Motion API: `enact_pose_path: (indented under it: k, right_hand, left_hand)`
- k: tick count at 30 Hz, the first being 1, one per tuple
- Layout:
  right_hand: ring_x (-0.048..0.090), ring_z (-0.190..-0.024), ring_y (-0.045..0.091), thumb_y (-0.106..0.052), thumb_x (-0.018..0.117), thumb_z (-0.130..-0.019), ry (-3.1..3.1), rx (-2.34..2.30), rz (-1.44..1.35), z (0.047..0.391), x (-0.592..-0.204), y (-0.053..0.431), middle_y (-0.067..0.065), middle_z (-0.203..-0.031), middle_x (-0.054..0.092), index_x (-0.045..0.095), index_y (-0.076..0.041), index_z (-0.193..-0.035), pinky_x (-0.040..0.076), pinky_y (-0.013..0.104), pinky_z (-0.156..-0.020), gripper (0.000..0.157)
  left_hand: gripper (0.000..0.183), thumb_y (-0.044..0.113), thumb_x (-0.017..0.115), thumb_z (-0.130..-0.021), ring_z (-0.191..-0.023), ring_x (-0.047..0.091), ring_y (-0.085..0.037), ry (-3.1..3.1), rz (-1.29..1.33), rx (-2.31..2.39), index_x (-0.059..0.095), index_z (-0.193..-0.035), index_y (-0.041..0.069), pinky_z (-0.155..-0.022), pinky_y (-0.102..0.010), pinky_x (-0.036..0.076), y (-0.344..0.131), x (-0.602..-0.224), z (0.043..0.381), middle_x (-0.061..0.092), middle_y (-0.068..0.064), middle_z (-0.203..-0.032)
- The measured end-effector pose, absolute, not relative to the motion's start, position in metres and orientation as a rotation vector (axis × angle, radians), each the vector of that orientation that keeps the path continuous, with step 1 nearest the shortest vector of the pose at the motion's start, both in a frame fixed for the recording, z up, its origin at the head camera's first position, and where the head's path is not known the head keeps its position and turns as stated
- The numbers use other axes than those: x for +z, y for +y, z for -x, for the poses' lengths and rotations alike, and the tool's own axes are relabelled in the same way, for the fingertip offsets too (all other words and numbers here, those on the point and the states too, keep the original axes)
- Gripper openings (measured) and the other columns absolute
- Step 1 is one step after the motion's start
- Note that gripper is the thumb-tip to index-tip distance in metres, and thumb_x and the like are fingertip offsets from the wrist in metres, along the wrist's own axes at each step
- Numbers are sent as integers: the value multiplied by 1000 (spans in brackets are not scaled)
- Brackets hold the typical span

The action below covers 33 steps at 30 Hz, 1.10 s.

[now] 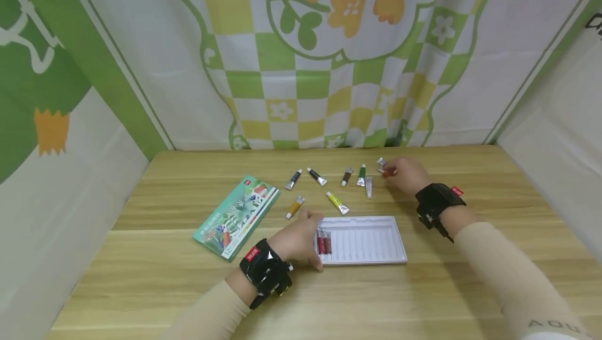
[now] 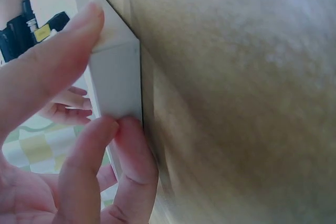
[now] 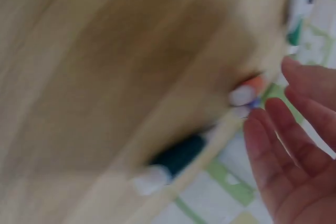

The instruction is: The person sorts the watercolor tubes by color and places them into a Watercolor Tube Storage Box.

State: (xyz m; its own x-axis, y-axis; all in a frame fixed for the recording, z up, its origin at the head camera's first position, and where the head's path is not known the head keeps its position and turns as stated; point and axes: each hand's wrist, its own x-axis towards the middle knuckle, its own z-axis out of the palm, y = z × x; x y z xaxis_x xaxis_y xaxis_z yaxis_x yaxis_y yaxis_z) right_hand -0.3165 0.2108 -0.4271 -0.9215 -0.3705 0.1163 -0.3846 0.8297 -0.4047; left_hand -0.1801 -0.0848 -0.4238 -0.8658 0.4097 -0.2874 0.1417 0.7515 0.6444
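Note:
My left hand (image 1: pixel 298 241) grips the left end of a white plastic tray (image 1: pixel 400 241), its thumb and curled fingers at the tray's corner in the left wrist view. Inside the tray's left end lie a red paint tube (image 1: pixel 321 243) and a reddish-brown paint tube (image 1: pixel 327 243), side by side. At the back right, my right hand (image 1: pixel 408 175) reaches to an orange paint tube (image 3: pixel 251 88); its fingers and thumb stand apart in the right wrist view. A dark green tube with a white cap (image 3: pixel 178 156) lies nearby in that view. Beside the orange tube is a blue-purple tube (image 1: pixel 381 162).
Several paint tubes lie scattered behind the tray, among them a yellow tube (image 1: pixel 337 202), an ochre tube (image 1: pixel 295 207), a green tube (image 1: pixel 361 175) and a silvery-white tube (image 1: pixel 369 187). A teal paint box (image 1: pixel 237 217) lies left of them. A patterned curtain (image 1: pixel 310 100) hangs behind the wooden table (image 1: pixel 164 277).

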Motion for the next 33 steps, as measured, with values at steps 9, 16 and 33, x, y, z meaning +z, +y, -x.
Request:
enact_pose_path:
  k: [9, 16, 33]
  right_hand:
    - [67, -94, 39, -3, 76, -87, -2987, 500, -508, 316, -444, 213, 21, -100, 73, 76, 4, -106, 53, 52, -85, 21]
    - [62, -82, 33, 7, 68, -83, -3003, 495, -536, 318, -440, 212, 16, -90, 69, 75, 3, -102, 52, 50, -78, 21]
    - [64, -78, 21, 5, 65, -93, -3033, 1581, -724, 260, -420, 174, 15, -96, 62, 55, 6, -138, 58, 32, -66, 46]
  left_hand:
    - [116, 2, 98, -56, -123, 53, -38, 2521, -416, 875, 37, -155, -4, -106, -49, 46, -81, -431, 177, 32, -27, -149]
    - [115, 5, 98, -58, -124, 53, -38, 2547, -433, 827, 37, -155, -4, -107, -48, 45, -80, -429, 179, 33, -26, -149]
    - [116, 3, 97, -59, -123, 52, -37, 2540, -427, 827, 35, -156, -3, -108, -48, 44, -84, -425, 183, 33, -26, -150]
